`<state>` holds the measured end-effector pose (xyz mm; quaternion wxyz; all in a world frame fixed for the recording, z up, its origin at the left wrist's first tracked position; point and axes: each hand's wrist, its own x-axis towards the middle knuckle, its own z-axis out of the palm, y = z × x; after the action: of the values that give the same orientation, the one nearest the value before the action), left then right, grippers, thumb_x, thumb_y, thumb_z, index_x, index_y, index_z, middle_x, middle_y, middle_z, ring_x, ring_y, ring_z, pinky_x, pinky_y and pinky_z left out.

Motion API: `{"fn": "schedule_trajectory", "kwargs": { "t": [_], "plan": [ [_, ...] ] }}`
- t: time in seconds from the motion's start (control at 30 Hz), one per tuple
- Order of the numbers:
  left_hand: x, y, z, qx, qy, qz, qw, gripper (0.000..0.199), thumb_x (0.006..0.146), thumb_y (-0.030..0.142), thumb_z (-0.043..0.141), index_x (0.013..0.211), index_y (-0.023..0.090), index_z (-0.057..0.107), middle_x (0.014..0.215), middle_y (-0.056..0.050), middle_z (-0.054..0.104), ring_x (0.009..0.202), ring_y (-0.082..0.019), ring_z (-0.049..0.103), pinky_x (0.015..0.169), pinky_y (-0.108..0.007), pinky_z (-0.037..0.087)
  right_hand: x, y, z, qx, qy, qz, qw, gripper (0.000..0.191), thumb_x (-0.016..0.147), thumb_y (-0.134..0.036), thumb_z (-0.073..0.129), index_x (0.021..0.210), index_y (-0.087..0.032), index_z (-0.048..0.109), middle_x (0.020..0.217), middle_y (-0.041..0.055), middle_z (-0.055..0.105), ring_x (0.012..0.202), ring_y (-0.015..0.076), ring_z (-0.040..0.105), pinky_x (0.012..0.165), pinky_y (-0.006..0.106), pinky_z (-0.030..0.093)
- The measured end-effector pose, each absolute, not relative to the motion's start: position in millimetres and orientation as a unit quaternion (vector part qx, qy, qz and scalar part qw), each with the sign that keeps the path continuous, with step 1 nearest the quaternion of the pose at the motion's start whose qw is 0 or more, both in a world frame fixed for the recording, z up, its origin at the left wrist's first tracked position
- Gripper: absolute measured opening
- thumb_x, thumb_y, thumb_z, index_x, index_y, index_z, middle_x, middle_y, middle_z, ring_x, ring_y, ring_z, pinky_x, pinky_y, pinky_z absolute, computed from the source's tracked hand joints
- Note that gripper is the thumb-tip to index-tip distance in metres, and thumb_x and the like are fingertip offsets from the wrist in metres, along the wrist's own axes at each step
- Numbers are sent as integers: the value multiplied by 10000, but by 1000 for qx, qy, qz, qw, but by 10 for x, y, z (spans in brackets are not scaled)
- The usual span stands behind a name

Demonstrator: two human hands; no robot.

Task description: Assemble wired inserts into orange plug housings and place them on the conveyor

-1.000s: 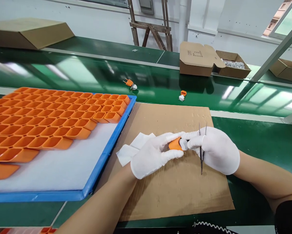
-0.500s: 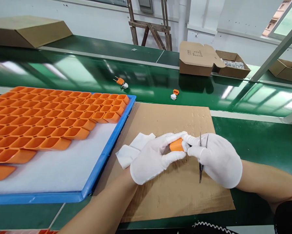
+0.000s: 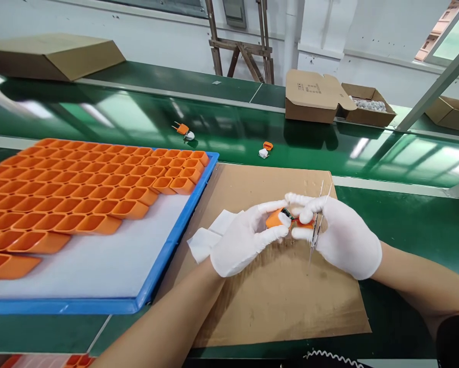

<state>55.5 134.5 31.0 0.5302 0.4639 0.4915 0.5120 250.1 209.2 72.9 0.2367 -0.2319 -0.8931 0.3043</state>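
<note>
Both hands wear white gloves and meet over the cardboard sheet (image 3: 291, 306). Between its thumb and fingers my left hand (image 3: 245, 237) grips an orange housing (image 3: 274, 220). A small dark green part and a white round part show at the housing's right end. My right hand (image 3: 339, 230) holds metal tweezers (image 3: 317, 225), points up, and its fingers pinch a second orange piece (image 3: 305, 224) close to the housing. Thin wires seem to run between the two pieces. White paper sheets (image 3: 210, 237) lie left of my left hand.
At the left, a blue-rimmed tray (image 3: 171, 245) holds rows of orange housings (image 3: 79, 191). Two small orange-and-white assemblies (image 3: 182, 130) (image 3: 266, 149) lie on the green belt (image 3: 229, 133). Cardboard boxes (image 3: 310, 97) stand along the back.
The second orange piece and the green part now show between my hands, where a white part was before. The tweezers have tilted and moved up slightly. The camera view has shifted a little.
</note>
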Motion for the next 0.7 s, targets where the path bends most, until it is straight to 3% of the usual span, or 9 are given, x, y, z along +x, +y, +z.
{"fn": "schedule_trajectory", "kwargs": {
  "t": [0.1, 0.17, 0.27, 0.4, 0.5, 0.6, 0.7],
  "plan": [
    [586, 1348, 292, 453, 457, 527, 555, 505, 777, 434, 839, 1185, 198, 657, 915, -39, 720, 776, -185, 674, 813, -400, 573, 2507, 2149, 723, -243, -907, 285, 192, 223, 801, -22, 559, 896, -219, 602, 827, -4, 726, 754, 173, 695, 735, 319, 519],
    [610, 1359, 263, 444, 449, 537, 560, 504, 778, 406, 844, 1186, 189, 642, 936, -45, 724, 744, -165, 666, 783, -380, 578, 2501, 2150, 731, -271, -917, 231, 180, 224, 772, -11, 569, 873, -209, 601, 743, -26, 690, 658, 154, 632, 677, 302, 462],
    [632, 1382, 219, 445, 455, 535, 556, 485, 768, 375, 857, 1159, 174, 650, 999, -76, 736, 799, -172, 672, 791, -370, 581, 2487, 2136, 744, -309, -914, 187, 184, 183, 815, -44, 598, 902, -205, 590, 771, -22, 704, 671, 148, 626, 648, 280, 417],
    [633, 1398, 198, 449, 448, 543, 550, 484, 764, 390, 861, 1141, 163, 661, 1024, -87, 732, 788, -171, 668, 771, -378, 583, 2536, 2157, 788, -301, -912, 222, 167, 302, 754, 20, 576, 946, -212, 560, 770, -47, 714, 665, 137, 639, 627, 258, 419],
    [616, 1376, 232, 433, 471, 551, 536, 515, 776, 444, 850, 1159, 159, 658, 979, -70, 720, 741, -158, 660, 719, -356, 575, 2636, 2142, 862, -349, -878, 240, 222, 284, 715, -6, 583, 903, -217, 554, 726, -54, 692, 653, 141, 647, 631, 266, 455],
    [607, 1327, 302, 406, 436, 559, 577, 486, 804, 471, 829, 1166, 189, 669, 1186, -109, 703, 983, -224, 700, 791, -378, 601, 2711, 2036, 882, -410, -814, 286, 297, 186, 736, -143, 665, 859, -220, 550, 768, -27, 701, 670, 154, 661, 638, 289, 501],
    [627, 1283, 365, 399, 344, 526, 667, 436, 812, 443, 833, 1157, 211, 700, 1477, -126, 572, 1322, -304, 575, 1030, -492, 555, 2702, 1885, 782, -444, -779, 309, 318, 162, 750, -222, 696, 822, -222, 551, 765, -16, 695, 673, 160, 664, 640, 305, 525]
  ]
}}
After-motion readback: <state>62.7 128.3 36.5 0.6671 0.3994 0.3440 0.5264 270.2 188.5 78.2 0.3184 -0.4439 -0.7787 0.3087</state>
